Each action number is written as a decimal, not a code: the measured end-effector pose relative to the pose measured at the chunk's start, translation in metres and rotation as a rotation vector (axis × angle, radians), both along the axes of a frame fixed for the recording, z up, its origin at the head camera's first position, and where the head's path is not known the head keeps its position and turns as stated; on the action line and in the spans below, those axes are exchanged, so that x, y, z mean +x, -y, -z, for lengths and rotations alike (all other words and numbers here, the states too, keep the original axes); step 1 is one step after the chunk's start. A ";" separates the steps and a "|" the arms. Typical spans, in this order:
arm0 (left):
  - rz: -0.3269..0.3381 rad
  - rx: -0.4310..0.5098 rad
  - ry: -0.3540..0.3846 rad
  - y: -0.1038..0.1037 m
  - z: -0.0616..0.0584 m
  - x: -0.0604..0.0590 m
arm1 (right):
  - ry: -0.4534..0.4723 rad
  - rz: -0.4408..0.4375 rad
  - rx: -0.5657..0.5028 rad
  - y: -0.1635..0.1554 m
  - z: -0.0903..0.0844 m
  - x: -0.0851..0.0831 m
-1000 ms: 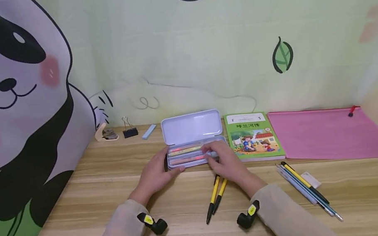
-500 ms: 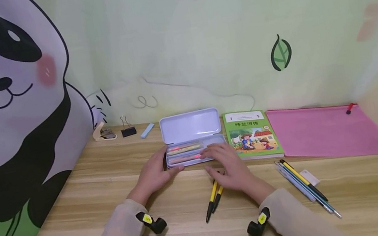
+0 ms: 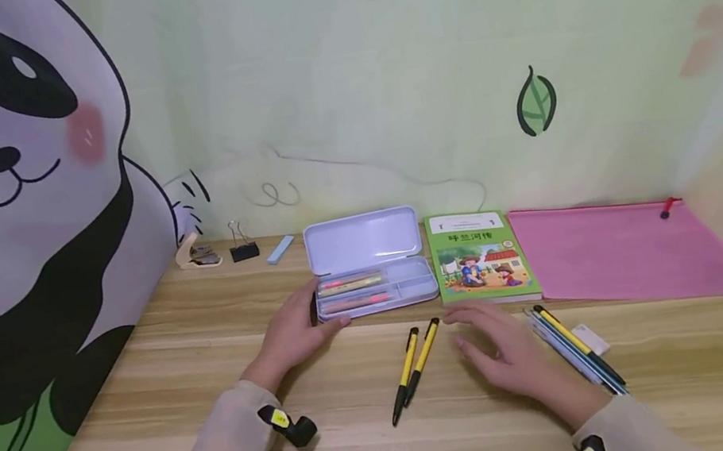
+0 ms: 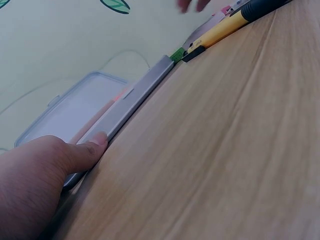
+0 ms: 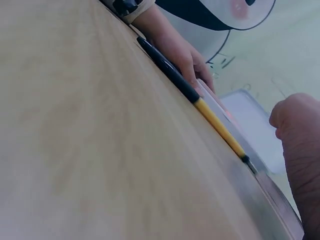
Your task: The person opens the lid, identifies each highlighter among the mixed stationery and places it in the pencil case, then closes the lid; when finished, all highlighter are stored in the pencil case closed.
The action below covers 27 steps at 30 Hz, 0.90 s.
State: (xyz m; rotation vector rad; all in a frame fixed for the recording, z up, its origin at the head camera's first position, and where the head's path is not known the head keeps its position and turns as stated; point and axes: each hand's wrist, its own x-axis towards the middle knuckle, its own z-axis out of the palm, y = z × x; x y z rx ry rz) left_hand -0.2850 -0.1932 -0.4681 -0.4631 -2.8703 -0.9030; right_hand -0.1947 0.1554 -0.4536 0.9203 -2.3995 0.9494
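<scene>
**Left hand steadied the open pencil case while the right hovered by the pens**

The left hand (image 3: 293, 332) rested against the near-left corner of the open pencil case (image 3: 376, 287), its thumb pressed along the case's near edge and the fingers curled round the left end. The case lay at the far middle of the wooden desk (image 3: 150, 424), lid raised toward the wall, with coloured pens lying in its left compartment. The right hand (image 3: 511, 352) held nothing; its fingers were spread and relaxed just above the desk. To its left lay two yellow-and-black pens (image 3: 416, 369), side by side and angled toward the case. To its right, partly under the wrist, lay a bundle of pens and pencils (image 3: 582, 348). A green book (image 3: 479, 257) sat just right of the case, and a pink pouch (image 3: 627, 251) farther right.
</scene>
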 end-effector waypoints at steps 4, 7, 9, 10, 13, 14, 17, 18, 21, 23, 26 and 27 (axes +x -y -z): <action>-0.002 -0.001 0.006 -0.001 0.000 0.001 | -0.060 0.147 0.023 -0.028 0.001 0.015; 0.003 0.007 0.008 0.000 0.000 0.002 | -0.159 0.229 0.030 -0.050 -0.002 0.021; 0.003 0.010 0.006 0.001 -0.001 0.002 | -0.190 0.293 0.058 -0.062 -0.004 0.023; 0.001 0.009 0.005 0.001 -0.001 0.002 | -0.185 0.322 0.073 -0.067 -0.005 0.023; 0.001 0.015 0.002 0.002 -0.001 0.001 | -0.107 0.411 0.152 -0.077 -0.009 0.025; 0.001 0.016 0.002 0.002 -0.001 0.001 | -0.070 0.432 0.179 -0.079 -0.010 0.026; 0.009 0.026 0.008 0.002 0.000 0.002 | 0.021 0.472 0.262 -0.082 -0.012 0.028; 0.010 0.028 0.011 0.002 0.000 0.002 | 0.039 0.478 0.286 -0.082 -0.012 0.028; 0.015 0.031 0.005 0.002 0.001 0.002 | 0.054 0.479 0.327 -0.082 -0.011 0.028; 0.013 0.030 -0.006 0.002 0.001 0.002 | 0.041 0.469 0.332 -0.081 -0.010 0.027; 0.017 0.033 -0.019 0.001 0.001 0.001 | 0.021 0.442 0.339 -0.079 -0.009 0.027; 0.019 0.030 -0.020 0.001 0.001 0.001 | 0.016 0.432 0.349 -0.078 -0.009 0.028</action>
